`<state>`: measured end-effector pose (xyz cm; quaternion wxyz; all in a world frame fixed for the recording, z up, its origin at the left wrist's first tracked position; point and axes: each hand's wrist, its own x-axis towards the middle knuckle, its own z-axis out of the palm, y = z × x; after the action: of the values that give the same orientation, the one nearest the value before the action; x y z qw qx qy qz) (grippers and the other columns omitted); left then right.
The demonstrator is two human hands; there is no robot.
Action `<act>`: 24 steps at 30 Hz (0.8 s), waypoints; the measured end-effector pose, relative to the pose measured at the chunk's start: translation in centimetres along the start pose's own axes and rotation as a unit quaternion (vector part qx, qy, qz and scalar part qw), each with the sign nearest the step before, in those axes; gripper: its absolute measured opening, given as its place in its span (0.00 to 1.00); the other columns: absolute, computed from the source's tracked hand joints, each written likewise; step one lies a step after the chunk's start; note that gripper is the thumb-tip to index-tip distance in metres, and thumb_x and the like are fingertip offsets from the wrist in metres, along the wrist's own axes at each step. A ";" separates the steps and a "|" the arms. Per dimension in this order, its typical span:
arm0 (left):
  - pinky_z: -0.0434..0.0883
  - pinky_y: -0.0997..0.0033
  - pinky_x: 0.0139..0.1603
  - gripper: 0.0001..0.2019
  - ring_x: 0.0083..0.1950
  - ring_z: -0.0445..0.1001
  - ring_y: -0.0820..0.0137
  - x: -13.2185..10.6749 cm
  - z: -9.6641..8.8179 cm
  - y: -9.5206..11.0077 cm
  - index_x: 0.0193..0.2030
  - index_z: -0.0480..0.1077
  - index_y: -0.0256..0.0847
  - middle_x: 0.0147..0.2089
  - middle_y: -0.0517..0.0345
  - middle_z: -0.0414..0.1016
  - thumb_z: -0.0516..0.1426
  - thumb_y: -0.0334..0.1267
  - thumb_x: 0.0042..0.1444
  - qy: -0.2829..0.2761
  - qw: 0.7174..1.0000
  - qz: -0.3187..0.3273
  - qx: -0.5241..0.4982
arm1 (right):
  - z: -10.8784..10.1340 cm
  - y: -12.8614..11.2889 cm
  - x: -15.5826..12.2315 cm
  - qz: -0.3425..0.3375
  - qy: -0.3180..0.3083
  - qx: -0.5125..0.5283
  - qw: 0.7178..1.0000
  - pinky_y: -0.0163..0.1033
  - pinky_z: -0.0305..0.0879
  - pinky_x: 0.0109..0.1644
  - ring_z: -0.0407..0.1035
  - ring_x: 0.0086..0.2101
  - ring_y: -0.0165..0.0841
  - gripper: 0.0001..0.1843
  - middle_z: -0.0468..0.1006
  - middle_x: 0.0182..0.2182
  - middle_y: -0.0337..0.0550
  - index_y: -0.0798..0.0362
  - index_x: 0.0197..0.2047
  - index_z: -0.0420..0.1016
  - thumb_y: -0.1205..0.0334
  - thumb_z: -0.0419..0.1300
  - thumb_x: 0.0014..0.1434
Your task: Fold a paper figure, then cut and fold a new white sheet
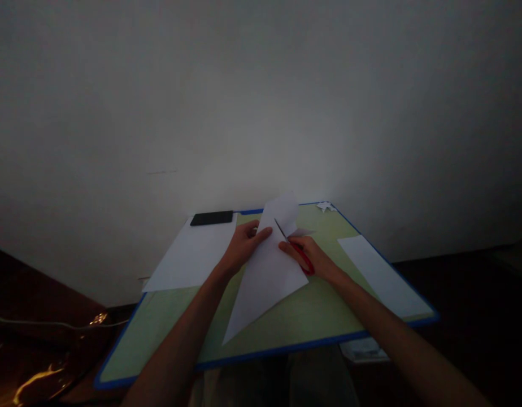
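Note:
My left hand (244,240) pinches a large white sheet of paper (267,277) by its left side, thumb on top. The sheet is held above the table, one pointed corner hanging toward me. In my right hand (309,254) is a pair of scissors with red handles (305,264). Their dark blade lies across the paper near its middle right, and a cut runs in from that edge. Beyond the blade, part of the sheet stands up toward the wall. A small flap of paper juts out to the right, above my right hand.
The pale green table (324,316) has a blue rim and stands against a grey wall (261,102). A dark phone-like slab (212,218) rests on white paper (188,257) at the left. A white strip (383,277) lies at the right, a paper star shape (326,207) in the far corner.

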<state>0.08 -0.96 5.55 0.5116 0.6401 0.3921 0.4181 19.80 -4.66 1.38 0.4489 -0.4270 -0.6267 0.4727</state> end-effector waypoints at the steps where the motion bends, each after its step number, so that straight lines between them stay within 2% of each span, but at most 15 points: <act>1: 0.75 0.69 0.28 0.23 0.31 0.79 0.63 0.0 0.0 0.0 0.44 0.76 0.35 0.34 0.49 0.81 0.66 0.53 0.52 -0.001 1.000 -0.001 0.001 | 0.0 0.1 0.0 0.002 -0.001 0.003 1.000 0.36 0.65 0.28 0.72 0.27 0.33 0.28 0.81 0.31 0.44 0.56 0.34 0.79 0.36 0.63 0.57; 14: 0.75 0.69 0.28 0.22 0.31 0.80 0.63 0.2 -0.1 -0.3 0.44 0.77 0.35 0.35 0.49 0.81 0.66 0.53 0.53 -0.002 1.000 0.009 0.007 | -0.1 0.2 0.1 0.004 0.003 -0.009 1.000 0.36 0.63 0.27 0.70 0.26 0.32 0.28 0.80 0.29 0.43 0.56 0.33 0.78 0.36 0.63 0.56; 19: 0.73 0.71 0.27 0.21 0.30 0.79 0.64 0.1 -0.1 -0.2 0.43 0.77 0.35 0.35 0.49 0.81 0.66 0.52 0.53 -0.003 1.000 0.013 0.010 | 0.0 0.3 0.3 0.009 0.005 0.005 1.000 0.37 0.65 0.28 0.71 0.28 0.34 0.28 0.80 0.32 0.44 0.55 0.34 0.79 0.35 0.64 0.55; 24: 0.74 0.70 0.27 0.22 0.31 0.79 0.64 0.3 -0.2 -0.5 0.44 0.77 0.35 0.35 0.49 0.81 0.66 0.53 0.52 -0.008 1.000 0.011 0.003 | 0.1 0.0 0.3 0.003 0.009 -0.009 1.000 0.36 0.63 0.27 0.70 0.26 0.33 0.28 0.79 0.29 0.42 0.55 0.30 0.77 0.34 0.64 0.54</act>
<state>-0.01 -0.58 5.15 0.5079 0.6492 0.3827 0.4172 19.69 -4.42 1.37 0.4493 -0.4370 -0.6258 0.4643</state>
